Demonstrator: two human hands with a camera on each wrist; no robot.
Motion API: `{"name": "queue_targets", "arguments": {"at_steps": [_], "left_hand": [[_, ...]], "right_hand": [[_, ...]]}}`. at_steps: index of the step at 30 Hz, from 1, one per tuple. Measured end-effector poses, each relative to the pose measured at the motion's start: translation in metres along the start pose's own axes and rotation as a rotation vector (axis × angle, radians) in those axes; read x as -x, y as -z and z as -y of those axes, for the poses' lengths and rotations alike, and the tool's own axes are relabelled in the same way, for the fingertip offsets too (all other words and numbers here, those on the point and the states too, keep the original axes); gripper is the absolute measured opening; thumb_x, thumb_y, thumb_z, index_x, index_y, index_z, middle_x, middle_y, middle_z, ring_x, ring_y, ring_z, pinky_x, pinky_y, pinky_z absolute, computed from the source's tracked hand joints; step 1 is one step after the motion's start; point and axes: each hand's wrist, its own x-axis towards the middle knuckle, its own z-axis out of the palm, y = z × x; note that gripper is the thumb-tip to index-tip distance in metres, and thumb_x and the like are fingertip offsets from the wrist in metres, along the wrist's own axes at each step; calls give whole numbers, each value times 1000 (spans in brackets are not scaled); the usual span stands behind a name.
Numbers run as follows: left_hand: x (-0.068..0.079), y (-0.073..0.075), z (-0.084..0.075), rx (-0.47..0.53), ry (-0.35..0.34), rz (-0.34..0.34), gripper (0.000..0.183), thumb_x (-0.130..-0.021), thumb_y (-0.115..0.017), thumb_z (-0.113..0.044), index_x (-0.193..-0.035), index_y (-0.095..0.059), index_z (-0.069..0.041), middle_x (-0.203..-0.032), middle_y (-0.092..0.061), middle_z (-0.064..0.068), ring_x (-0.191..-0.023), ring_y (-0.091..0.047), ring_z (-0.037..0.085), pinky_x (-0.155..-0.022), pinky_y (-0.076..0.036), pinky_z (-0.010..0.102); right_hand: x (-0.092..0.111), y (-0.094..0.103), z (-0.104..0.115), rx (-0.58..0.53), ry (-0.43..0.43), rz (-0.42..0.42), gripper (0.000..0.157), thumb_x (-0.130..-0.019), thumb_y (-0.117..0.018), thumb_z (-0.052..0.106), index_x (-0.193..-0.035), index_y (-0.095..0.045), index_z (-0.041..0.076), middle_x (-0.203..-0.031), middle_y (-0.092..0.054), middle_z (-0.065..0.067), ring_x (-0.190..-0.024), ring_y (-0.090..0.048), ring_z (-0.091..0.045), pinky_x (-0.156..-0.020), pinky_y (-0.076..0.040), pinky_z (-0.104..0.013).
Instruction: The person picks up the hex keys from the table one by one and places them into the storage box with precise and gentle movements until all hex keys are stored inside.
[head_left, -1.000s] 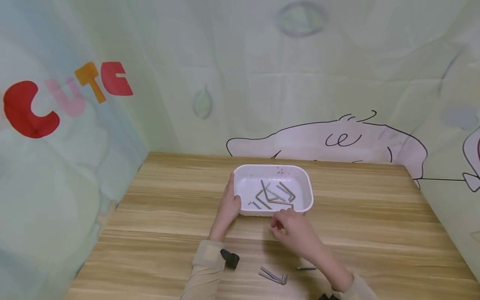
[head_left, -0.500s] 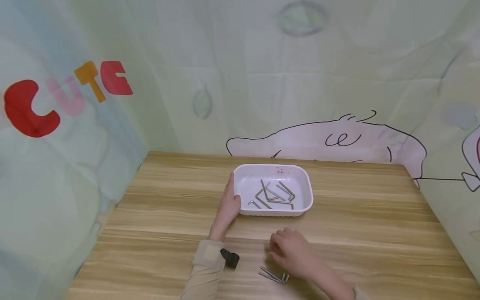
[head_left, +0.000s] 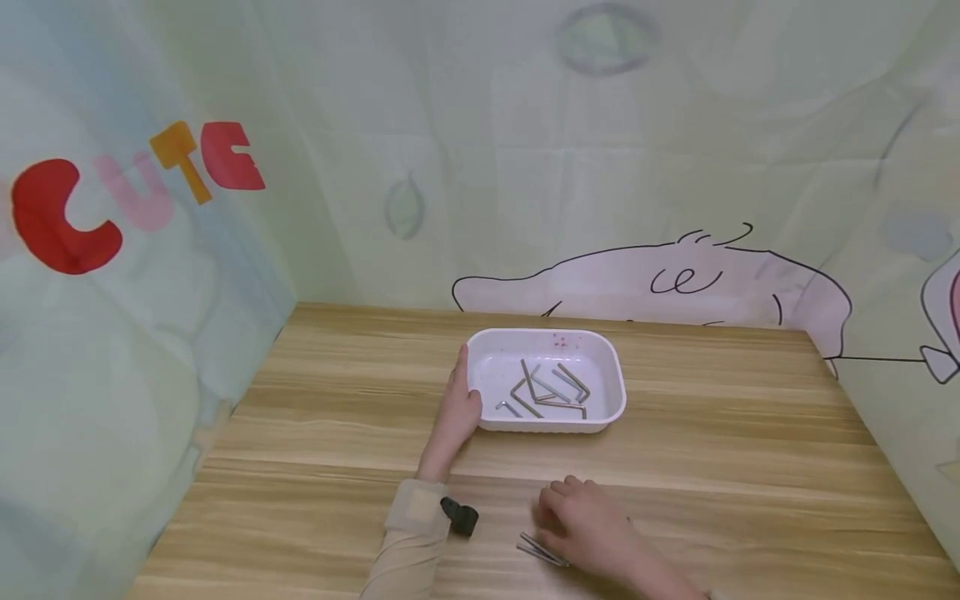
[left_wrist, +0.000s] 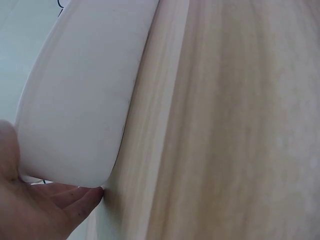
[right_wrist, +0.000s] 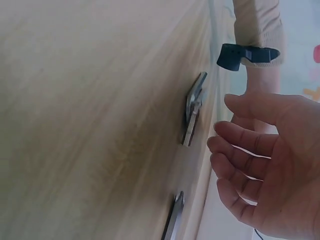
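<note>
A white plastic tray [head_left: 551, 426] stands on the wooden table with several hex keys [head_left: 562, 392] inside. At its left end my left hand [head_left: 454, 408] holds it, thumb at the near corner and fingers along the end wall; the left wrist view shows the same hand [left_wrist: 45, 210] against the tray's corner [left_wrist: 80, 100]. Nearer the front edge, my right hand [head_left: 588, 525] hovers with nothing in it. Its fingers are loosely bent in the right wrist view. Close to its fingertips lies a small group of loose hex keys [right_wrist: 194, 110], partly covered by the hand in the head view.
Another hex key [right_wrist: 173, 217] lies apart on the table, almost wholly hidden by the right hand in the head view. Printed cloth [head_left: 375, 167] hangs behind the table [head_left: 360, 400] and at its sides. A black strap [head_left: 461, 517] sits at the left cuff.
My right hand has drawn back from the tray's near rim toward the loose hex keys and now covers part of them. The left hand and the tray stay put.
</note>
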Motion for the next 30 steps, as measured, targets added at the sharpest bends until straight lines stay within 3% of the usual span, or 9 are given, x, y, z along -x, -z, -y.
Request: {"name": "queue_targets", "arguments": {"at_steps": [8,30], "left_hand": [[-1,0,1,-9,2,-3,73,-89,-37,4,-156,-10,-10,-159,-20,20,-146,-23,37,-120,-21,50],[-1,0,2,-6,12,0,74,-89,-37,3,-156,-11,-12,-158,-22,20,-145,-25,38,-119,-23,52]], "right_hand": [[5,-8,2,22,47,33,22,-76,-74,37,-75,-55,26,-70,-43,19,-69,-36,-2,-63,-33,-18],[5,-15,8,-33,18,66,24,-78,-73,27,-66,-52,26,-62,-41,19,-63,-35,1,-60,-28,-16]]}}
